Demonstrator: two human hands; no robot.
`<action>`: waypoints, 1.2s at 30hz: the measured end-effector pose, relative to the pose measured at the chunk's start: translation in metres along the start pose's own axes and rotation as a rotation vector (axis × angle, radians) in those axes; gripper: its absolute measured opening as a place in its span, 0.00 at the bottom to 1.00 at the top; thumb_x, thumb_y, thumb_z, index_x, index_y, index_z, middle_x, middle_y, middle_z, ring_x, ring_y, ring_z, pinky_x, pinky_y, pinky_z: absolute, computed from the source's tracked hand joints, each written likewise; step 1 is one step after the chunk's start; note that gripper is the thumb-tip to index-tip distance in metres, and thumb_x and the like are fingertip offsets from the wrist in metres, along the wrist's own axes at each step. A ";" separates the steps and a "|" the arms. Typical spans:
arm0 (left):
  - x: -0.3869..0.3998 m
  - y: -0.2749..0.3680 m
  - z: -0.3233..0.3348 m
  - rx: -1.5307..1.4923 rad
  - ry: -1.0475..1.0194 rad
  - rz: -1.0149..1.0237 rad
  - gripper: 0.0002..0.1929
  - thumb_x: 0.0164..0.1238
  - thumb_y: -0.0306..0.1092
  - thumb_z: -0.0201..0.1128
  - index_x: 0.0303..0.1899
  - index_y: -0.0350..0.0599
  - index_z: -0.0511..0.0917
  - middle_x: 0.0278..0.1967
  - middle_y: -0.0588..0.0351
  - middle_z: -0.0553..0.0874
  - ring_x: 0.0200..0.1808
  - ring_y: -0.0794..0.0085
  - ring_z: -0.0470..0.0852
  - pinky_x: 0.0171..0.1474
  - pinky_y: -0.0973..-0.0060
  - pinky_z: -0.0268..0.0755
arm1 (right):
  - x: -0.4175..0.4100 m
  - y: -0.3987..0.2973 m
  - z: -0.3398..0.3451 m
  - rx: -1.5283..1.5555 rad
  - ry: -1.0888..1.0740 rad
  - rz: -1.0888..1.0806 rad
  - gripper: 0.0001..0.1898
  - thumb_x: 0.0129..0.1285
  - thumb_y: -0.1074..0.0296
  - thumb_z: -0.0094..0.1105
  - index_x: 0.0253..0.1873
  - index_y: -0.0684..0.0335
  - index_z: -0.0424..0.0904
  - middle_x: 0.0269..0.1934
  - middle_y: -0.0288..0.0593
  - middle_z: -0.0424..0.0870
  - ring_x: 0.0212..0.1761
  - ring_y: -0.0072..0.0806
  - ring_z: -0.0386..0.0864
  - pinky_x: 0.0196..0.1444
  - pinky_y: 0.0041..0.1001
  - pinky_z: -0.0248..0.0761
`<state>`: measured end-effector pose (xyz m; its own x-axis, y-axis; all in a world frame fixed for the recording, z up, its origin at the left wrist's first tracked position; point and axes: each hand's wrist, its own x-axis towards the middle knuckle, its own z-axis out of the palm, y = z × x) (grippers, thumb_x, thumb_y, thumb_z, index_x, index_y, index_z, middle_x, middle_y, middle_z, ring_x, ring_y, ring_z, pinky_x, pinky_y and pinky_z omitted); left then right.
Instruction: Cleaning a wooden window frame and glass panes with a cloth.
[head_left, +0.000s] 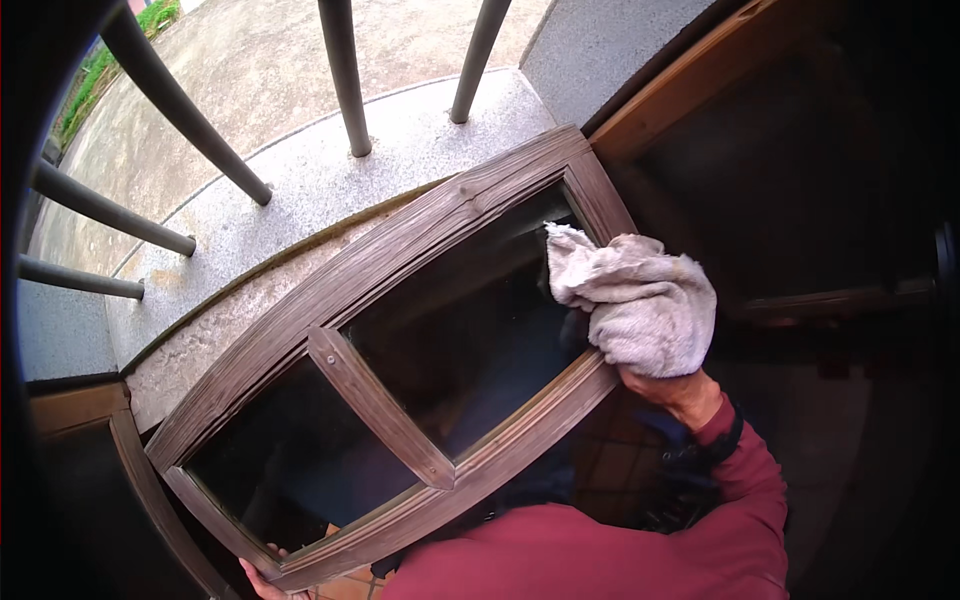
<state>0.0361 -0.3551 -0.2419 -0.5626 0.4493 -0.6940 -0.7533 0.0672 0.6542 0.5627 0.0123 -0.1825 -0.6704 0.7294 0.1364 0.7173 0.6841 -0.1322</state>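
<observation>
A weathered wooden window sash (465, 191) with two glass panes slants across the view, its upper rail against the window sill. A wooden glazing bar (382, 409) with a screw near each end divides the dark panes. At the sash's lower left corner, my left hand (262, 581) grips the frame, its fingertips showing over the edge. My right hand (671, 394), mostly hidden, holds a crumpled whitish cloth (652, 307) on the sash's right side. One end of the cloth reaches over the right pane (465, 322). My fingers under the cloth cannot be seen.
Several dark metal bars (349, 82) rise from the speckled stone sill (405, 124) beyond the sash. Outside lies concrete ground (247, 67). Wooden window frames stand at the right (690, 71) and left (142, 480). Terracotta floor tiles (345, 586) show below.
</observation>
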 end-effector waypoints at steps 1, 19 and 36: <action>0.002 -0.006 0.011 0.195 0.050 0.190 0.21 0.78 0.56 0.57 0.55 0.49 0.80 0.40 0.54 0.87 0.40 0.69 0.86 0.42 0.69 0.83 | -0.005 0.006 -0.003 -0.207 0.041 -0.049 0.22 0.56 0.66 0.67 0.59 0.52 0.83 0.60 0.43 0.81 0.64 0.46 0.78 0.70 0.49 0.67; -0.004 -0.005 0.036 0.130 0.126 0.210 0.23 0.76 0.58 0.59 0.52 0.46 0.80 0.36 0.51 0.87 0.35 0.64 0.87 0.35 0.67 0.84 | 0.069 -0.152 0.024 0.273 -0.098 -0.471 0.17 0.55 0.63 0.60 0.49 0.65 0.80 0.41 0.52 0.80 0.42 0.44 0.82 0.42 0.46 0.76; -0.003 0.002 0.037 0.112 0.085 0.141 0.25 0.75 0.59 0.59 0.50 0.42 0.81 0.36 0.49 0.88 0.35 0.62 0.88 0.39 0.64 0.83 | 0.145 -0.100 0.051 0.279 -0.253 -0.686 0.26 0.72 0.60 0.51 0.74 0.54 0.69 0.72 0.47 0.71 0.74 0.41 0.68 0.76 0.42 0.59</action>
<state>0.0491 -0.3235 -0.2270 -0.6902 0.3845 -0.6130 -0.6250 0.1101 0.7728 0.3835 0.0502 -0.1999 -0.9936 0.1000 0.0529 0.0758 0.9353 -0.3455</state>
